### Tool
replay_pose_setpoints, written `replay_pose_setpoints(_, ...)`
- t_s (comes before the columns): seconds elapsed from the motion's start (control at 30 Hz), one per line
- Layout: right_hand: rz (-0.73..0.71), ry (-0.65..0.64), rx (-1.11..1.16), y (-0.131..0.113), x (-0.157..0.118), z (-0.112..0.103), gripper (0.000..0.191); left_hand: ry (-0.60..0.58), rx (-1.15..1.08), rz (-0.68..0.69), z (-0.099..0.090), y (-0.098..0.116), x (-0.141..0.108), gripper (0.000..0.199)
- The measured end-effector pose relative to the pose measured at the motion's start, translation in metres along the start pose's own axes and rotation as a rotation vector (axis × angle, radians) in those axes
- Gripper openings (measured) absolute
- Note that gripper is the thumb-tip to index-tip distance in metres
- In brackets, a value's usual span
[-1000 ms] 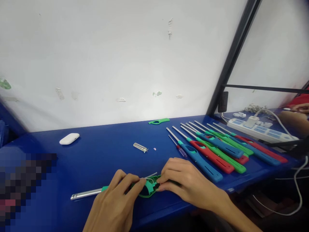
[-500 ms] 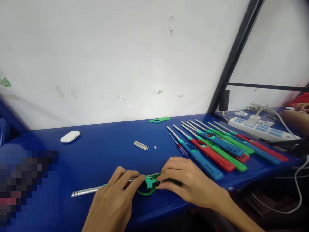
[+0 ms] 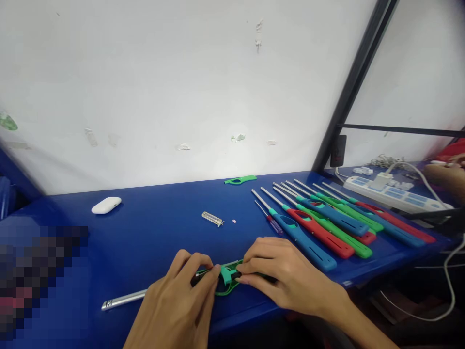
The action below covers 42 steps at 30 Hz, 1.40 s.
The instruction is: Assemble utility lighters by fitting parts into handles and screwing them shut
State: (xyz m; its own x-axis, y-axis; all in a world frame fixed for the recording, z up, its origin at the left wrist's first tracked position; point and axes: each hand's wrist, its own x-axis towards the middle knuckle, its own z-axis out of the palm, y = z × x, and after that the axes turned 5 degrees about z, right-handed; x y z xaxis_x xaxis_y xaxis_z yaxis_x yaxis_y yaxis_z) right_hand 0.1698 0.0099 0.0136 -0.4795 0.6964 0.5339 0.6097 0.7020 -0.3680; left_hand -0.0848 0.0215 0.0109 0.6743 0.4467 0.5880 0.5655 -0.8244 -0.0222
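Note:
Near the table's front edge lies an opened green lighter shell [image 3: 227, 289], its teal trigger piece [image 3: 227, 275] showing between the hands. My left hand [image 3: 181, 291] is closed on the shell's left part, fingertips beside the trigger. From under it a silver tube [image 3: 125, 299] sticks out to the left. My right hand [image 3: 286, 274] pinches a small black part [image 3: 235, 275] at the right of the trigger; its fingers cover most of the shell's right end. Behind the hands are a clear fluid tank [image 3: 212, 218] and a tiny pale piece [image 3: 234, 221].
Assembled lighters [image 3: 308, 223] in blue, red and green lie at the right, beside a screwdriver [image 3: 273, 223]. A green half shell [image 3: 240, 180] lies by the wall, a white case [image 3: 106, 205] at left. Far right: a power strip [image 3: 395, 194] and another person's hand [image 3: 445, 174].
The silver tube has shifted left and slightly toward the front. My left fingers have moved slightly right over the shell. My right hand has barely moved. The other person's hand reaches further into view.

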Motion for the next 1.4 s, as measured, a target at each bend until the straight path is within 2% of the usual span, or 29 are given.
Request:
replay_pose_setpoints(0.1, 0.002, -0.011, 0.026, -0.002, 0.0, -0.002, 0.014, 0.017, 0.03, 0.043, 0.0, 0.003, 0.0, 0.023)
replay_pose_setpoints(0.2, 0.001, -0.023, 0.03, -0.004, 0.0, -0.003, 0.014, 0.002, 0.063, 0.108, 0.003, 0.004, 0.0, 0.03)
replay_pose_setpoints(0.33, -0.02, -0.039, -0.008, -0.006, 0.0, -0.006, 0.014, -0.016, 0.066, 0.072, 0.001, 0.006, 0.001, 0.033)
replay_pose_setpoints(0.47, -0.052, -0.052, -0.069, -0.009, 0.001, -0.008, 0.017, -0.087, 0.101, 0.074, -0.005, 0.01, 0.004, 0.038)
replay_pose_setpoints(0.6, -0.047, -0.068, -0.089, -0.01, 0.001, -0.009, 0.02, -0.145, 0.172, 0.107, -0.006, 0.011, 0.004, 0.032)
replay_pose_setpoints(0.73, -0.014, -0.005, -0.079, -0.01, 0.001, -0.008, 0.018, -0.151, 0.199, 0.134, -0.005, 0.01, 0.003, 0.025)
replay_pose_setpoints(0.8, 0.011, 0.0, -0.079, -0.009, 0.0, -0.007, 0.019, -0.163, 0.179, 0.112, -0.006, 0.01, 0.004, 0.025)
replay_pose_setpoints(0.93, 0.065, -0.109, -0.058, -0.01, 0.0, -0.009, 0.031, -0.179, 0.12, 0.08, -0.007, 0.01, 0.003, 0.028)
replay_pose_setpoints(1.1, 0.063, -0.179, -0.04, -0.009, 0.0, -0.01, 0.03, -0.005, 0.053, 0.025, -0.012, -0.007, -0.006, 0.033)
replay_pose_setpoints(1.2, 0.043, -0.18, -0.035, -0.008, 0.001, -0.01, 0.029, 0.045, 0.028, -0.048, -0.017, -0.022, -0.01, 0.032)
replay_pose_setpoints(1.4, 0.015, -0.16, -0.009, -0.007, 0.002, -0.009, 0.027, -0.047, -0.056, -0.142, -0.021, -0.032, -0.015, 0.041)
